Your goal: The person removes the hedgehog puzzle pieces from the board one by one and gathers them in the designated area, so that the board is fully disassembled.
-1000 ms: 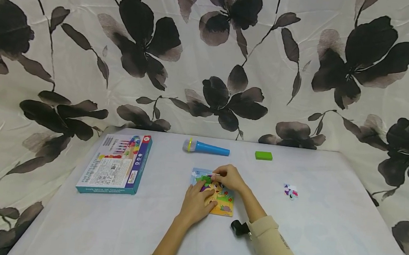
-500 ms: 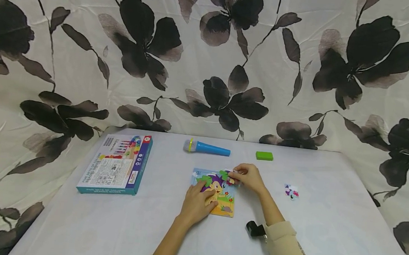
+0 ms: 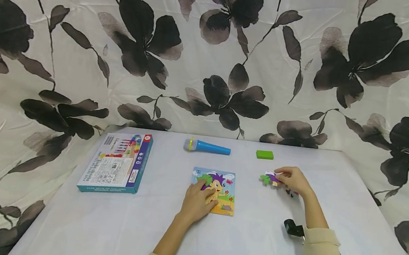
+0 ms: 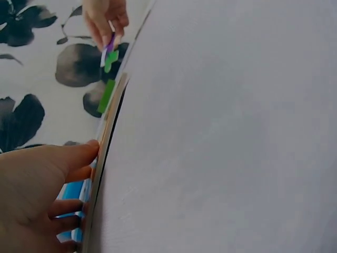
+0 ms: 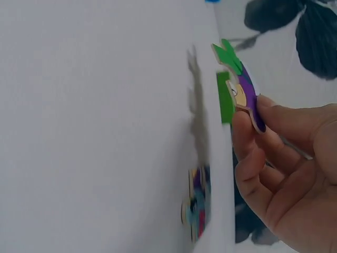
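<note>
A flat puzzle board [image 3: 226,205] with a cartoon animal with purple spiky hair lies mid-table in the head view. My left hand [image 3: 196,204] rests on its left half, fingers spread, covering part of the picture. In the left wrist view the thumb lies near the edge of the board. Off to the right, my right hand [image 3: 294,182] pinches a puzzle piece [image 3: 270,180] between thumb and fingers, above the table. This piece is green, purple and yellow, with part of an eye printed on it. Below that hand lies another puzzle piece [image 5: 196,203], partly hidden in the head view.
A boxed set [image 3: 114,164] lies at the left of the white-covered table. Toward the back edge are a blue toy microphone [image 3: 211,147] and a green block [image 3: 264,154]. A floral cloth [image 3: 180,67] hangs behind the table.
My right hand has moved right from the board with the pinched puzzle piece, to just over the other piece on the table. The left hand has stayed on the board.
</note>
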{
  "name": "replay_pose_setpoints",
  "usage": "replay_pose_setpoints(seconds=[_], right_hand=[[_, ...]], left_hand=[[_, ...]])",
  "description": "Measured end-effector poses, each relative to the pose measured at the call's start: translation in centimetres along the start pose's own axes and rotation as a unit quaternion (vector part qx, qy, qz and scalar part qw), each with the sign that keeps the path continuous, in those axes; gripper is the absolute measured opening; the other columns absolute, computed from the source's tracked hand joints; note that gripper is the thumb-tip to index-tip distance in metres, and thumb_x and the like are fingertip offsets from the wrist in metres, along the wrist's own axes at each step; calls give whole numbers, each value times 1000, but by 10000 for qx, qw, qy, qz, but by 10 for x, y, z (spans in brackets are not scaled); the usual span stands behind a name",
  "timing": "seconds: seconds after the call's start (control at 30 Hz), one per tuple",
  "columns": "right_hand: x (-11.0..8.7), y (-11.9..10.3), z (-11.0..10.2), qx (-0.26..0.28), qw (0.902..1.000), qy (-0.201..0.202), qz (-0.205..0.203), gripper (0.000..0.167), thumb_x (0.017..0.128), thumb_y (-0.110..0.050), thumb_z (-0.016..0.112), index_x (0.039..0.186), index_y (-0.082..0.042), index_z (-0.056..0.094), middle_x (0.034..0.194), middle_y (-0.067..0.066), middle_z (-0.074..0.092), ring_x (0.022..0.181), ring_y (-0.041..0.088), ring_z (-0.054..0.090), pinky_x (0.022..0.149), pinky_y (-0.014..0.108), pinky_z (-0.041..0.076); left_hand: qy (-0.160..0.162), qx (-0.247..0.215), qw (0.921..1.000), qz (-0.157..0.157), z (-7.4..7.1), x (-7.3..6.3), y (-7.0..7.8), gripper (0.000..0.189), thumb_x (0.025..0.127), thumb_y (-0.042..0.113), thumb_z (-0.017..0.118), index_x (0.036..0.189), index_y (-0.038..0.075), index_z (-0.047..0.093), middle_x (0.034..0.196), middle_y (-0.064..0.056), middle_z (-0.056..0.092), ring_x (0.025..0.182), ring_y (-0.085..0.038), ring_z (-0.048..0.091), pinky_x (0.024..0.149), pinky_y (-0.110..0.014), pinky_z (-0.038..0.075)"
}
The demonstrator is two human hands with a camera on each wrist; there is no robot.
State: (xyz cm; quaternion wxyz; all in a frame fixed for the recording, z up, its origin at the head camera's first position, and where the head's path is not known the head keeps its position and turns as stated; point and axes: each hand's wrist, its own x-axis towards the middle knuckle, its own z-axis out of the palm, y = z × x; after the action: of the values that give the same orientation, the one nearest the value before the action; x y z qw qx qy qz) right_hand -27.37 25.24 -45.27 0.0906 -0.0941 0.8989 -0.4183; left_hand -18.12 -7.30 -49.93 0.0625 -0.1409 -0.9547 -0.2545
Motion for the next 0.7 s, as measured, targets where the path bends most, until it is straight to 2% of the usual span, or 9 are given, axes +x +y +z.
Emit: replay_pose_setpoints(seconds=[0.17, 0.3, 0.47, 0.6, 0.7], right_hand=[[-7, 9, -17, 47, 9996, 25, 278, 31, 93, -8, 57, 113, 15, 58, 84, 17, 68, 69, 17, 60, 56, 26, 48], [-8, 11, -23, 28, 9992, 80, 390, 32, 92, -9, 59, 113, 15, 58, 86, 16, 68, 68, 13, 61, 56, 26, 49], [-5, 14, -23, 73, 9992, 52, 377, 29, 91, -6, 59, 110, 16, 59, 84, 14, 68, 67, 12, 62, 57, 25, 51], [-2, 15, -18, 278, 9988, -132, 373, 29, 90, -4, 60, 108, 18, 58, 80, 11, 68, 64, 13, 64, 57, 24, 51], [0, 15, -14, 141, 9987, -285, 395, 28, 89, -4, 61, 106, 17, 60, 76, 10, 67, 62, 14, 63, 55, 25, 50]], left_hand=[[-254, 362, 9990, 71, -6, 4, 0, 39, 84, 35, 68, 115, 12, 68, 134, -20, 50, 127, -38, 43, 103, -56, 34], [-546, 440, 9975, 102, -13, 6, -1, 40, 85, 35, 67, 118, 13, 67, 136, -19, 49, 128, -37, 41, 103, -54, 34], [-712, 401, 9966, 134, -17, 6, -3, 41, 86, 35, 66, 120, 12, 65, 138, -19, 46, 131, -36, 38, 105, -54, 31], [-804, 376, 9960, 133, -17, 6, -4, 42, 86, 35, 66, 122, 12, 64, 140, -19, 43, 132, -36, 36, 106, -54, 29], [-839, 344, 9958, 155, -16, 6, -5, 43, 86, 35, 66, 123, 12, 64, 141, -19, 43, 132, -36, 36, 107, -54, 29]])
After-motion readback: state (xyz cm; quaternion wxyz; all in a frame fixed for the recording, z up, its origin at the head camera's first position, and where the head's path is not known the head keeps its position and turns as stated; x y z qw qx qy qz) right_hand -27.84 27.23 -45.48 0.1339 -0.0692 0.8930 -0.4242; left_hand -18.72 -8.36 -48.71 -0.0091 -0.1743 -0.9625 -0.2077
